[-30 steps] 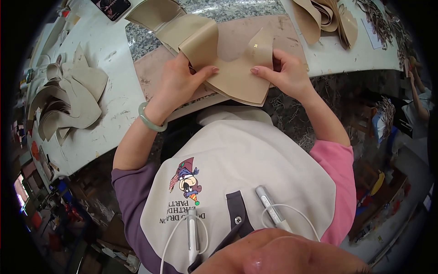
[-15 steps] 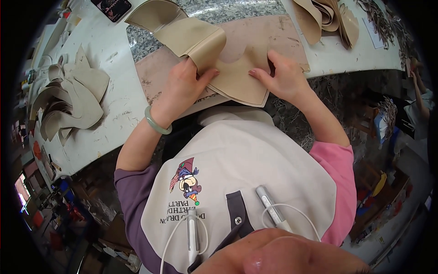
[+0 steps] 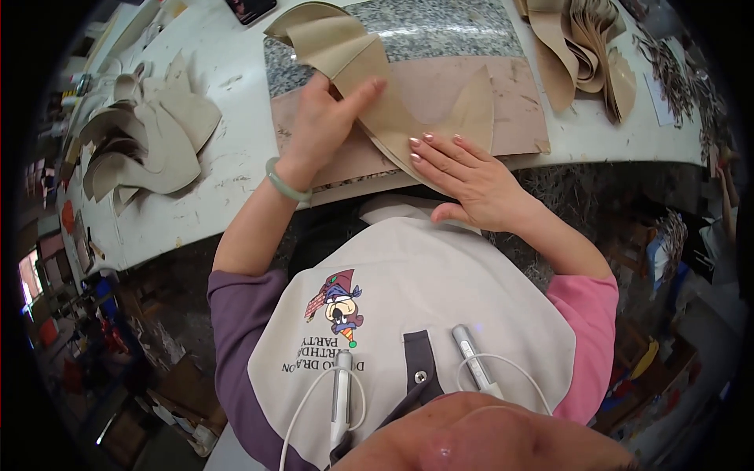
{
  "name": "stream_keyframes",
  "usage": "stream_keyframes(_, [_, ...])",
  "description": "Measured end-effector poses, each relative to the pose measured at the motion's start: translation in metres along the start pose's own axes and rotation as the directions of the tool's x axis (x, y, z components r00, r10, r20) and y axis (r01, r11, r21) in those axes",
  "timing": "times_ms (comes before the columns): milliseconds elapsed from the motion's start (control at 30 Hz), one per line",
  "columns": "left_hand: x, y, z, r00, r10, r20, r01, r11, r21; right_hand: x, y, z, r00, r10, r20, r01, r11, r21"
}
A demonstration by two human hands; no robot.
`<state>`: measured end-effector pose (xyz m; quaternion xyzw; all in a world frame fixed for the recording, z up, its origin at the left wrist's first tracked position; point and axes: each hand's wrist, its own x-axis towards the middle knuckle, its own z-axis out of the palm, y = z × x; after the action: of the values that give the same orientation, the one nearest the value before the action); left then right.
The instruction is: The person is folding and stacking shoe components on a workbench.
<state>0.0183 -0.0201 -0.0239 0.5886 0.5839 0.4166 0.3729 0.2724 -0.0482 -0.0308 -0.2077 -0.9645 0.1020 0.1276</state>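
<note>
Seen from above, a long white workbench (image 3: 228, 157) curves across the upper part of the view, with a person seated close against its near edge. On the bench in front of them lies a flat brown board (image 3: 518, 118), set over a speckled grey stone slab (image 3: 440, 31). A tan leather piece (image 3: 377, 102) with curved, wavy edges lies across the board, one end curling upward toward the far side of the bench. To the left sits a loose heap of pale grey cut pieces (image 3: 149, 141), well apart from the board, and at the far right a stack of similar tan pieces (image 3: 581, 47). The person wears a cream apron (image 3: 424, 298) over purple and pink sleeves. The left hand (image 3: 322, 125) rests palm down on the leather piece, fingers partly spread and thumb stretched out along its surface, gripping nothing. The right hand (image 3: 471, 177) lies open and flat, its fingertips pressing the near edge of the same piece. A pale green bangle (image 3: 284, 184) circles the left wrist.
</note>
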Motion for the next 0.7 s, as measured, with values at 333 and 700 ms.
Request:
stream_keyframes(333, [0.048, -0.03, -0.03, 0.975, -0.047, -0.218, -0.016, 0.96, -0.28, 0.027, 0.014, -0.008, 0.996, 0.008, 0.087, -0.019, 0.991, 0.133])
stream_keyframes(700, [0.052, -0.035, -0.037, 0.951, 0.252, -0.179, -0.197, 0.941, 0.276, 0.08, 0.034, 0.021, 1.0, 0.024, -0.016, -0.022, 0.993, 0.115])
